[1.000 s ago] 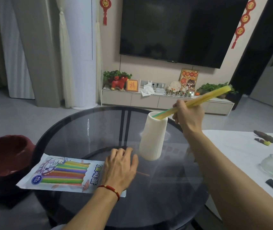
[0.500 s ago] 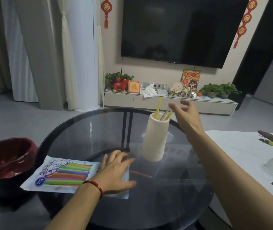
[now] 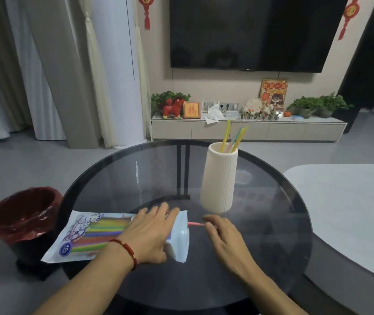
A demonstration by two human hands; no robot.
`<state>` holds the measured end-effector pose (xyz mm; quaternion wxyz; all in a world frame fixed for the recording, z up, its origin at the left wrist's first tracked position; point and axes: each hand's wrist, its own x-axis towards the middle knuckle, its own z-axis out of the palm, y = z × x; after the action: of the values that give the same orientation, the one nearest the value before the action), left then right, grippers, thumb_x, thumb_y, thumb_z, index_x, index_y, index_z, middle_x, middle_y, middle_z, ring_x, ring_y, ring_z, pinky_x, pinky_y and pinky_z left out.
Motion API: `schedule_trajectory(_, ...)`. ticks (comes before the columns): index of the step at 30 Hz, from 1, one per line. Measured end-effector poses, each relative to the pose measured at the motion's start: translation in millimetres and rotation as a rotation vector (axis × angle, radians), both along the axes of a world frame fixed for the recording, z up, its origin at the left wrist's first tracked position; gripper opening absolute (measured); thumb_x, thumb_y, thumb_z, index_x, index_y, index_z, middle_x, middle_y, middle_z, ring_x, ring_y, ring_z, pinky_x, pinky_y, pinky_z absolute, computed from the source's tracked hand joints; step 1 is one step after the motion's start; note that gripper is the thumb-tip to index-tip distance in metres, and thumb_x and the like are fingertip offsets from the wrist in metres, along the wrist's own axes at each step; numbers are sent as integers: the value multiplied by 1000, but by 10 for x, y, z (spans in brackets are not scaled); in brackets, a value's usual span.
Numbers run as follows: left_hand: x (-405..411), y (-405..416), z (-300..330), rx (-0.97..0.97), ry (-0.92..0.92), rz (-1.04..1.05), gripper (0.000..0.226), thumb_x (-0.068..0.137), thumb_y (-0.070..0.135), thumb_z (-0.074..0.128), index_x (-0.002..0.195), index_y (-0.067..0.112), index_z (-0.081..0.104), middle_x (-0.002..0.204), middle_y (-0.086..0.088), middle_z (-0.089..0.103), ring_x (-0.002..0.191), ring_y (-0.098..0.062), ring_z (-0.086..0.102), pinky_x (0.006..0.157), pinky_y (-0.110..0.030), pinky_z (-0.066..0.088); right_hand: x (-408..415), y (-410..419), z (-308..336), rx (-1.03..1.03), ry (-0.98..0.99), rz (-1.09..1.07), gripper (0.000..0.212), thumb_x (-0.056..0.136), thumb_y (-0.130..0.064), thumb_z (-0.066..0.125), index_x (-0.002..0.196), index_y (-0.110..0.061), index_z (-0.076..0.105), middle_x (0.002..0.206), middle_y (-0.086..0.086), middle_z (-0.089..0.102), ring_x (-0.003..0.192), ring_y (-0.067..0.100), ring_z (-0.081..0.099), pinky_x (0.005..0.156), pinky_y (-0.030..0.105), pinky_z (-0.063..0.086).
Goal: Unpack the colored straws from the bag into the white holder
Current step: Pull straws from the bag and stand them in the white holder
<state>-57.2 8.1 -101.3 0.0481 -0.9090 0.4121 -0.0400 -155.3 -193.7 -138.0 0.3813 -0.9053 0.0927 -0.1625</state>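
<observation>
The straw bag lies flat at the near left of the round glass table, its open end pointing right. My left hand rests on that end and holds it down, thumb at the near edge. A pink straw pokes out of the opening. My right hand is low over the glass with its fingertips pinched on the straw's free end. The white ribbed holder stands upright behind my hands, with a few straws, yellow and green among them, leaning out of its top.
A bin with a red liner stands on the floor left of the table. A white table adjoins on the right. A TV cabinet with plants and ornaments runs along the far wall.
My right hand let a bundle of straws drop into the holder, then came down to the pink straw at the bag's mouth. My left hand shifted onto the bag's open end.
</observation>
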Motion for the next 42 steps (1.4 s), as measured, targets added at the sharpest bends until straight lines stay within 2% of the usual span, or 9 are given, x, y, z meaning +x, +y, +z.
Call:
schedule_trajectory(2, -63, -37, 56, 6, -114, -23, 96, 66, 33, 66, 148, 22, 19, 121, -2, 35, 107, -27, 46, 90, -45, 41, 13, 101, -26, 74, -14, 12, 22, 109, -25, 47, 114, -22, 68, 106, -5, 68, 95, 11, 64, 84, 26, 51)
schedule_trajectory(5, -150, -135, 124, 107, -296, -24, 109, 70, 30, 74, 154, 14, 7, 135, -11, 32, 117, -32, 41, 100, -57, 30, 14, 245, -71, 451, 20, 16, 22, 107, -25, 53, 102, -24, 74, 92, -7, 76, 75, 8, 67, 63, 22, 52)
schedule_trajectory(8, -199, -247, 157, 202, -369, -51, 120, 72, 29, 79, 155, 14, -6, 142, -17, 28, 125, -37, 35, 108, -67, 11, 12, 310, -96, 717, 16, 20, 17, 103, -27, 61, 102, -22, 77, 88, -2, 80, 65, 3, 65, 57, 18, 50)
schedule_trajectory(11, -210, -265, 148, 190, -348, -32, 123, 75, 29, 78, 154, 16, -15, 147, -16, 26, 132, -37, 32, 111, -68, 7, 9, 272, -86, 853, 0, 24, 15, 102, -29, 64, 107, -19, 75, 92, 3, 82, 65, 12, 71, 57, 22, 56)
schedule_trajectory(14, -211, -242, 112, 178, -325, -12, 125, 77, 30, 78, 153, 18, -20, 149, -17, 22, 135, -37, 29, 112, -68, 8, -5, 287, -109, 859, 10, -2, 17, 101, -28, 67, 107, -13, 68, 86, 9, 81, 63, 22, 73, 58, 29, 60)
schedule_trajectory(19, -163, -183, -6, 154, -273, 30, 126, 75, 34, 78, 153, 19, -21, 146, -13, 24, 131, -34, 32, 110, -67, 15, -20, 209, -107, 687, -94, -87, 12, 94, -22, 78, 88, -12, 74, 74, 5, 78, 56, 16, 69, 53, 24, 57)
schedule_trajectory(27, -134, -130, -42, 11, -158, -40, 141, 70, 29, 83, 144, 45, -36, 144, -9, 30, 127, -30, 39, 107, -66, 19, -26, 95, -17, 837, -106, -41, 10, 90, -14, 81, 95, -7, 77, 90, 7, 81, 80, 18, 78, 62, 23, 59)
schedule_trajectory(35, -159, -136, -37, -31, -94, -20, 136, 75, 25, 80, 142, 49, -35, 145, -5, 28, 128, -29, 38, 109, -70, 20, -58, 50, -22, 891, -99, -1, 15, 92, -21, 79, 104, -13, 74, 95, 5, 81, 82, 22, 80, 60, 31, 63)
schedule_trajectory(42, -130, -142, -57, 3, -29, 67, 124, 77, 20, 78, 147, 53, -18, 150, -3, 20, 140, -27, 26, 112, -74, 9, -46, -190, -1, 761, -130, -32, 5, 87, -10, 83, 91, -13, 83, 85, 6, 83, 79, 22, 81, 66, 25, 64)
